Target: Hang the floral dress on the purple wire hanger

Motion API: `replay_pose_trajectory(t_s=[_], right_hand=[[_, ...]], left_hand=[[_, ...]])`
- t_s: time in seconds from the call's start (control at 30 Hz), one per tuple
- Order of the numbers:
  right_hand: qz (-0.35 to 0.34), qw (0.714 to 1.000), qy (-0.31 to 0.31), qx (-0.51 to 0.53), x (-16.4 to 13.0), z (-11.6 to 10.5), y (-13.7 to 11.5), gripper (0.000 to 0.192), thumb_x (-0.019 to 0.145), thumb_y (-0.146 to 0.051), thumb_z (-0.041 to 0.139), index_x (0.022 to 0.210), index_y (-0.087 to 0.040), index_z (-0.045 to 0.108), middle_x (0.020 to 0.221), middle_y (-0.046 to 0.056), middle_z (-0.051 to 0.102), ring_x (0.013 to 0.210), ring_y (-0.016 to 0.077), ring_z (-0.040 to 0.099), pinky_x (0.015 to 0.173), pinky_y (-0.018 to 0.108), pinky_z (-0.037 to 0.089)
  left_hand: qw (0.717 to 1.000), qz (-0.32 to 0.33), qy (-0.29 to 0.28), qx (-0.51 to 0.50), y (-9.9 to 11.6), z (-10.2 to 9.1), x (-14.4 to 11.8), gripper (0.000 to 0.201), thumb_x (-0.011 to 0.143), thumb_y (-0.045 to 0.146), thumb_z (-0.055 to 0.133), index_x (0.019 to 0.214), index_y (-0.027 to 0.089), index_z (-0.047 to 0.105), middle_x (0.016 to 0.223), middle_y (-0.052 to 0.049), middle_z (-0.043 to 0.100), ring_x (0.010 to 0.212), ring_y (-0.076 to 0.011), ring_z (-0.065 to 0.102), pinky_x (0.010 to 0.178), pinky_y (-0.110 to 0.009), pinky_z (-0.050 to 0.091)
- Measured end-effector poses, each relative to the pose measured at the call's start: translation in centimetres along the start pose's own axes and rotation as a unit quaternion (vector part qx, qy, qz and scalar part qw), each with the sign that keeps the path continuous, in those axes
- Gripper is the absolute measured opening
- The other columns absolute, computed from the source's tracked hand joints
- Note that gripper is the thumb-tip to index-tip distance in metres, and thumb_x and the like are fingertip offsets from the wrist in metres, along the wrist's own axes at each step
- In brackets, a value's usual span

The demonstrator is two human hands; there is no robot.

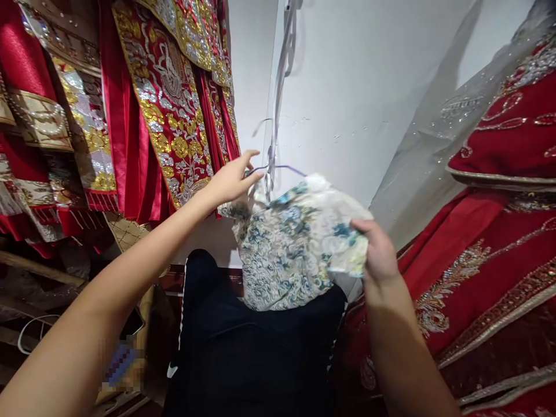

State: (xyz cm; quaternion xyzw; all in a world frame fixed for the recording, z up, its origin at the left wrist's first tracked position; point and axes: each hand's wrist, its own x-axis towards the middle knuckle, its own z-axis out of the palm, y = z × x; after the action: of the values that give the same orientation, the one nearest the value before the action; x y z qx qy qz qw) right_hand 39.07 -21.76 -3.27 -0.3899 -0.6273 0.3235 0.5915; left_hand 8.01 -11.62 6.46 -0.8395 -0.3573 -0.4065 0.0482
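A floral blouse [282, 255] hangs at the dial's centre on a purple hanger [292, 168]; at ten o'clock, the left hand [237, 176] parts thumb and forefinger; at four, the right hand [382, 249] pinches a sleeve [341, 234]; apparently being straightened, it next calls for gentle tension.

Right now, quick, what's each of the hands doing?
Left hand: open, right by the purple hanger; can't tell if it's touching.
Right hand: closed, holding the floral top by its sleeve.
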Motion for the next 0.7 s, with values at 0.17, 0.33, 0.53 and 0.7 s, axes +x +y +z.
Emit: replay_pose_trajectory(t_s=[0.17, 0.33, 0.53, 0.7], right_hand=[[0.027, 0.911, -0.412, 0.001, -2.2, 2.0, -1.4, 0.069, 0.081, -0.061, 0.067, 0.141, -0.029, 0.059, 0.135, 0.008, 0.066, 0.128, 0.0342, 0.06, 0.103, 0.045, 0.053], [-0.106, 0.943, -0.213, -0.233, 0.8, 3.7, 1.4, 0.094, 0.08, -0.054, 0.073, 0.159, -0.035, 0.025, 0.167, 0.006, 0.023, 0.152, 0.0349, 0.026, 0.122, 0.057, 0.027], [-0.302, 0.861, -0.028, -0.408, 6.1, 9.4, 5.4, 0.116, 0.08, -0.047, 0.072, 0.161, -0.03, -0.009, 0.167, 0.013, 0.011, 0.154, 0.0421, 0.006, 0.121, 0.067, 0.008], [-0.34, 0.827, -0.067, -0.443, 9.6, 9.6, 3.6, 0.092, 0.081, -0.048, 0.068, 0.159, -0.025, 0.023, 0.135, 0.015, 0.051, 0.123, 0.0373, 0.047, 0.106, 0.05, 0.037]], left_hand=[[0.995, -0.035, -0.05, -0.077, -0.6, 0.9, -1.4, 0.054, 0.095, 0.062, 0.045, 0.083, 0.015, 0.068, 0.076, -0.009, 0.065, 0.074, -0.0229, 0.062, 0.072, -0.036, 0.047], [0.957, 0.023, -0.05, -0.286, -0.2, 1.3, -2.6, 0.057, 0.095, 0.065, 0.043, 0.083, 0.017, 0.071, 0.086, -0.008, 0.069, 0.078, -0.0187, 0.062, 0.07, -0.032, 0.048], [0.911, 0.03, -0.06, -0.407, 3.8, 2.5, -3.1, 0.062, 0.088, 0.075, 0.048, 0.076, 0.018, 0.071, 0.108, -0.012, 0.071, 0.09, -0.0222, 0.066, 0.076, -0.038, 0.053], [0.898, -0.048, -0.028, -0.437, 1.5, 3.0, -4.0, 0.055, 0.088, 0.071, 0.053, 0.099, 0.021, 0.073, 0.117, -0.012, 0.071, 0.103, -0.0259, 0.067, 0.086, -0.043, 0.055]])
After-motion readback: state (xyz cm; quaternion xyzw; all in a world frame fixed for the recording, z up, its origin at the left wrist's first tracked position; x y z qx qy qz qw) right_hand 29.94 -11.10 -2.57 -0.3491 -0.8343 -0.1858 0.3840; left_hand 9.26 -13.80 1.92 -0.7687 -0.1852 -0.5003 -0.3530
